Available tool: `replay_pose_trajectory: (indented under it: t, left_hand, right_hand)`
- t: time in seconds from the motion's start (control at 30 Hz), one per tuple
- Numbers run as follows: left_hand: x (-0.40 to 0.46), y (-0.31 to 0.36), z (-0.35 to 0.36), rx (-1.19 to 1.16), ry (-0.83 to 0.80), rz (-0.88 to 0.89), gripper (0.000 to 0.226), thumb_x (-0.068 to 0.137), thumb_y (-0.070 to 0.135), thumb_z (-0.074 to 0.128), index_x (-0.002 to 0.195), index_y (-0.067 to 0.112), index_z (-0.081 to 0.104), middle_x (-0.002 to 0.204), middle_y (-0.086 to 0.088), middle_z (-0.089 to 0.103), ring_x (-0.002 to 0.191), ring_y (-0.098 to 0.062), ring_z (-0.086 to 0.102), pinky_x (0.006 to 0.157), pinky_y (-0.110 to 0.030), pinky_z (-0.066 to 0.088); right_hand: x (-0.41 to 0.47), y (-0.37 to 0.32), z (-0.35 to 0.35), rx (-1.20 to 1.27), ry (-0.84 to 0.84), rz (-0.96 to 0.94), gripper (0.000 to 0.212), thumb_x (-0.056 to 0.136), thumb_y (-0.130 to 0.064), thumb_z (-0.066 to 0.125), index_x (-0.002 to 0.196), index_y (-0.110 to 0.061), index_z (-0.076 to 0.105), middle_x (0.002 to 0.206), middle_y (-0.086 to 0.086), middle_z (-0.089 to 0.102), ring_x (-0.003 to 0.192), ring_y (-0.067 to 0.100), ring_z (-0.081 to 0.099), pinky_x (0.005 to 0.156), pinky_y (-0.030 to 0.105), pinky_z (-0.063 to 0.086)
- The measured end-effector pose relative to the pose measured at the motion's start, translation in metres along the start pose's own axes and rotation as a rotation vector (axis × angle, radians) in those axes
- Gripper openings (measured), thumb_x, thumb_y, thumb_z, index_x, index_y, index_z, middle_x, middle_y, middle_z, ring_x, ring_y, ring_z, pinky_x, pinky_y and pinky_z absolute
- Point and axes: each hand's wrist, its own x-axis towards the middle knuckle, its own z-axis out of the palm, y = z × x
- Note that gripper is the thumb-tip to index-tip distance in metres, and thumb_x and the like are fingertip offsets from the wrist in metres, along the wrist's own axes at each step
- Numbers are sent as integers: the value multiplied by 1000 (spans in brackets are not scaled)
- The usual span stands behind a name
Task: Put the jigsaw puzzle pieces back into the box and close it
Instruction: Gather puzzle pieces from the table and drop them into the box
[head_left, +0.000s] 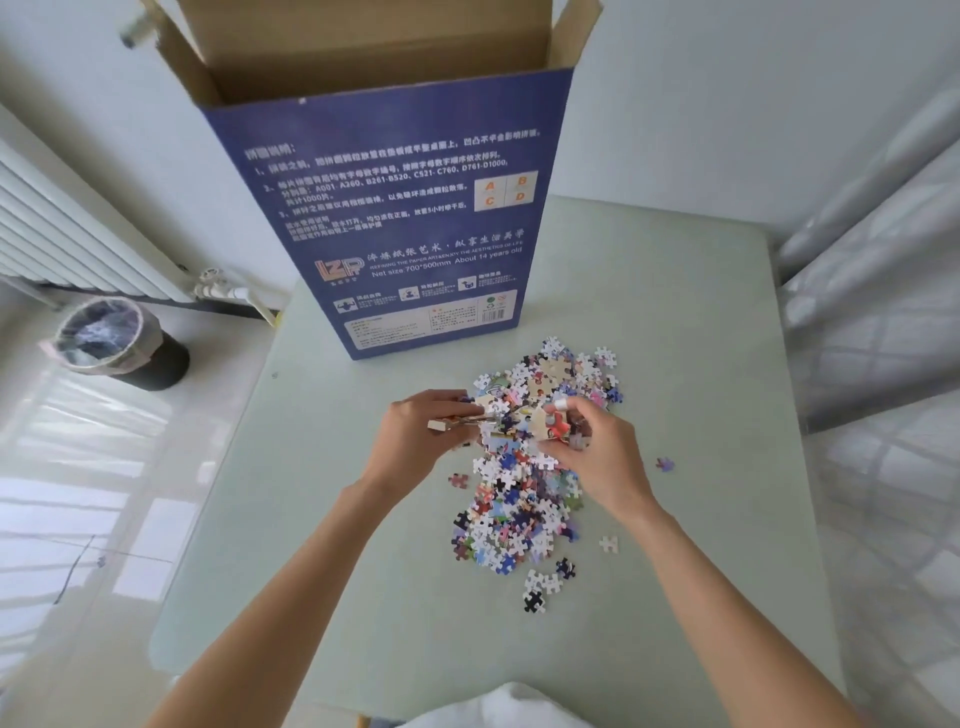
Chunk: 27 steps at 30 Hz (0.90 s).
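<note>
Cardboard box (384, 208) top cut off; left grip (415, 431), right grip (587, 452) each around puzzle pieces (514, 499).

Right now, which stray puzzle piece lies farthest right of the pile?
The purple piece alone on the table, right of the right hand; other strays lie nearer the pile.

A pale green table (649, 291) stands by white walls. On the left, a radiator (62, 228) and a lined bin (111, 340) on the sunlit floor.

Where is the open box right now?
In the head view the box stands upright at the table's far edge, left of centre, flaps open, just behind the puzzle pile that both hands are gathering.
</note>
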Motion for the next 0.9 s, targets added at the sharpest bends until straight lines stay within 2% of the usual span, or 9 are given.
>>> replay_pose_trajectory:
  t: [0.07,0.13,0.27,0.4,0.5,0.6,0.77,0.83,0.9]
  left_hand:
    - [9,25,-30,-22,52,111,25,77,18,74,100,28,73,113,4,66,83,-3,63,74,-17,53]
    - [20,55,-66,-20,128,239,26,78,17,73,101,28,71,114,5,65,83,-1,63,73,-14,52]
    - [54,110,-142,86,326,481,27,79,13,72,105,19,70,118,4,61,90,3,61,79,-5,47]
    - [103,139,-205,81,475,573,26,80,13,72,106,15,71,118,4,61,95,2,61,80,-8,47]
    - [136,136,-228,182,453,556,24,79,12,72,102,18,73,118,1,63,80,-6,63,77,-12,50]
    - [148,125,-236,358,378,569,23,79,12,72,100,22,74,118,-2,63,87,-11,64,80,-19,50]
    - [145,122,-238,529,402,699,24,79,7,71,96,23,75,112,-3,57,77,-13,60,66,-23,46]
    - [146,117,-237,584,332,659,25,78,8,71,96,25,75,110,-2,58,76,-15,59,67,-25,47]
    - [147,111,-238,575,252,551,21,80,16,71,97,27,74,107,2,59,76,-13,59,72,-26,47]
  right_hand:
    - [12,-33,-21,15,-18,-93,37,70,-14,78,104,-18,63,88,-16,65,79,2,64,74,7,46]
    - [27,-70,-43,11,-17,-191,37,69,-14,80,103,-18,63,87,-14,65,79,-1,63,71,3,41]
    - [64,-147,-82,4,52,-403,39,70,-18,80,104,-19,62,92,-8,68,80,6,64,73,11,48]
    - [100,-214,-111,34,132,-549,35,70,-17,81,99,-19,62,88,-12,64,75,3,60,69,12,47]
    - [130,-251,-122,33,171,-602,38,68,-16,81,101,-13,63,89,-13,63,79,6,60,75,16,49]
    - [155,-280,-123,8,194,-668,35,69,-16,81,98,-15,63,86,-14,60,77,5,58,75,14,49]
    - [184,-302,-105,-67,117,-771,35,70,-13,79,101,-14,63,90,-9,63,77,10,59,72,16,48]
    - [190,-299,-97,-116,62,-794,35,71,-10,78,103,-11,63,91,-12,62,80,7,59,71,11,46]
    - [196,-294,-90,-154,34,-822,35,71,-9,78,103,-10,64,94,-7,65,84,7,60,76,16,49]
